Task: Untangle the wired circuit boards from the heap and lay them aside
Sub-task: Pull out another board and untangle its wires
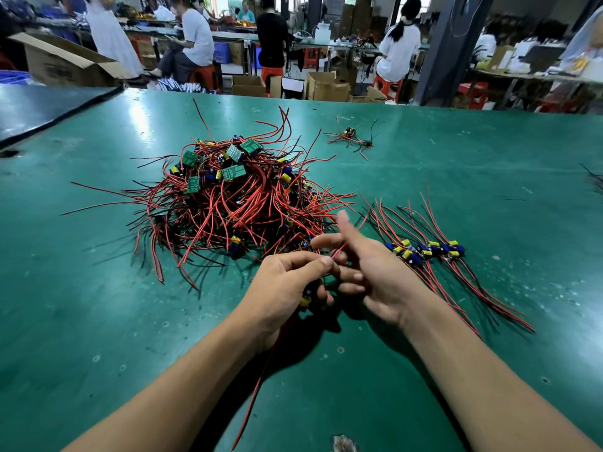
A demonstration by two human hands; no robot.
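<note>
A tangled heap of small green circuit boards with red and black wires lies on the green table. My left hand grips one wired board, a yellow part showing under its fingers, with red wires trailing toward me. My right hand is beside it with thumb and forefinger extended, and a red wire runs between its fingers. A row of separated boards lies to the right, wires laid out straight.
A small stray cluster of wired boards lies at the far middle of the table. Black wire ends poke in at the right edge. Beyond the table are cardboard boxes, stools and seated people.
</note>
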